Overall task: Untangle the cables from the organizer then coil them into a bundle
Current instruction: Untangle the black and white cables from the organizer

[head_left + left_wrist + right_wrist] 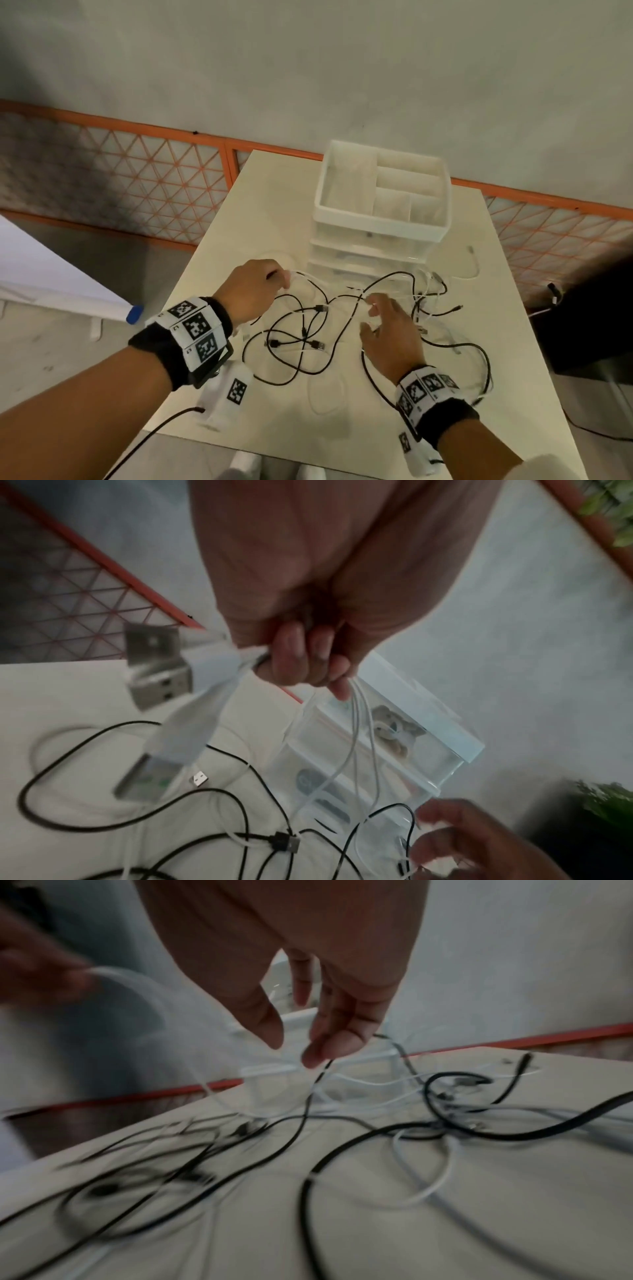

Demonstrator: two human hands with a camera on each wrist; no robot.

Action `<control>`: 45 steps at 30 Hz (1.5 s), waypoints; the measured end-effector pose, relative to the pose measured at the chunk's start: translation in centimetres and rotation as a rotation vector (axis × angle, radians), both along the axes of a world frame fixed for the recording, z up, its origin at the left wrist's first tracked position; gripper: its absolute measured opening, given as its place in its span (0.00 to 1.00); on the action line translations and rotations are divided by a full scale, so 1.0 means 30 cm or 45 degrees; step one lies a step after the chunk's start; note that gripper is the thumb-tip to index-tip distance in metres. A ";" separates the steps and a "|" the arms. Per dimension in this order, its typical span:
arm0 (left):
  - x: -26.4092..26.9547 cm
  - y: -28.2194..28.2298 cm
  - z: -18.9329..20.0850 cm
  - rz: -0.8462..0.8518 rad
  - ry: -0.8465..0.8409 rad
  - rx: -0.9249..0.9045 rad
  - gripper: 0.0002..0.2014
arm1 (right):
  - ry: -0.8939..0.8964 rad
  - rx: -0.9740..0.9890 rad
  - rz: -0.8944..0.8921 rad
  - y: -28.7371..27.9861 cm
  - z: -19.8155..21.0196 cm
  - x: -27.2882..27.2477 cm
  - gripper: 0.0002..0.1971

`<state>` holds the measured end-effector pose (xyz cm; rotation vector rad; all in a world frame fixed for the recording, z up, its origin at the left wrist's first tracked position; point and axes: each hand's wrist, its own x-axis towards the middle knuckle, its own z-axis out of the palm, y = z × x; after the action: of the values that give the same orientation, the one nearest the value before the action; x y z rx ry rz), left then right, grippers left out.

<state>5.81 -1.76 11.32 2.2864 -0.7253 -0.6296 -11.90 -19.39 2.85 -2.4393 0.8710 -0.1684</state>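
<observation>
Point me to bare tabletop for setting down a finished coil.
Bare: far-left table strip beside the organizer. Smaller patch at the near edge between both wrists. Crowded: middle, black cables tangled between left hand and right hand, spreading toward the right edge.

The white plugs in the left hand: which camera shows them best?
The left wrist view: the two white plugs fill it, gripped by the left hand. The head view only shows that hand's back; the right wrist view is blurred.
</observation>
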 end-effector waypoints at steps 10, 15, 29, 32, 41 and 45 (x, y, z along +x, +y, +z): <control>-0.015 0.006 -0.018 -0.038 0.368 -0.165 0.14 | 0.589 -0.077 0.526 0.216 -0.154 0.102 0.12; 0.000 0.018 -0.032 0.023 0.431 -0.216 0.11 | 0.343 -0.009 0.529 0.200 -0.067 0.111 0.08; 0.030 -0.038 -0.006 -0.040 0.769 -0.609 0.12 | -0.800 0.133 -0.014 0.010 0.423 0.143 0.03; 0.042 -0.033 -0.004 -0.050 0.804 -0.615 0.11 | -0.971 0.123 -0.213 -0.024 0.439 0.129 0.03; 0.100 -0.035 0.148 0.009 0.560 -0.883 0.08 | -0.031 0.064 -0.385 -0.198 0.213 0.017 0.08; 0.136 -0.020 0.141 0.049 0.358 -0.723 0.10 | 0.039 0.164 -0.632 -0.313 0.181 -0.029 0.15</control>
<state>9.88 -2.37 15.54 1.6488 -0.6237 -0.6160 -12.77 -28.77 8.27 -2.0713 1.4423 -0.2448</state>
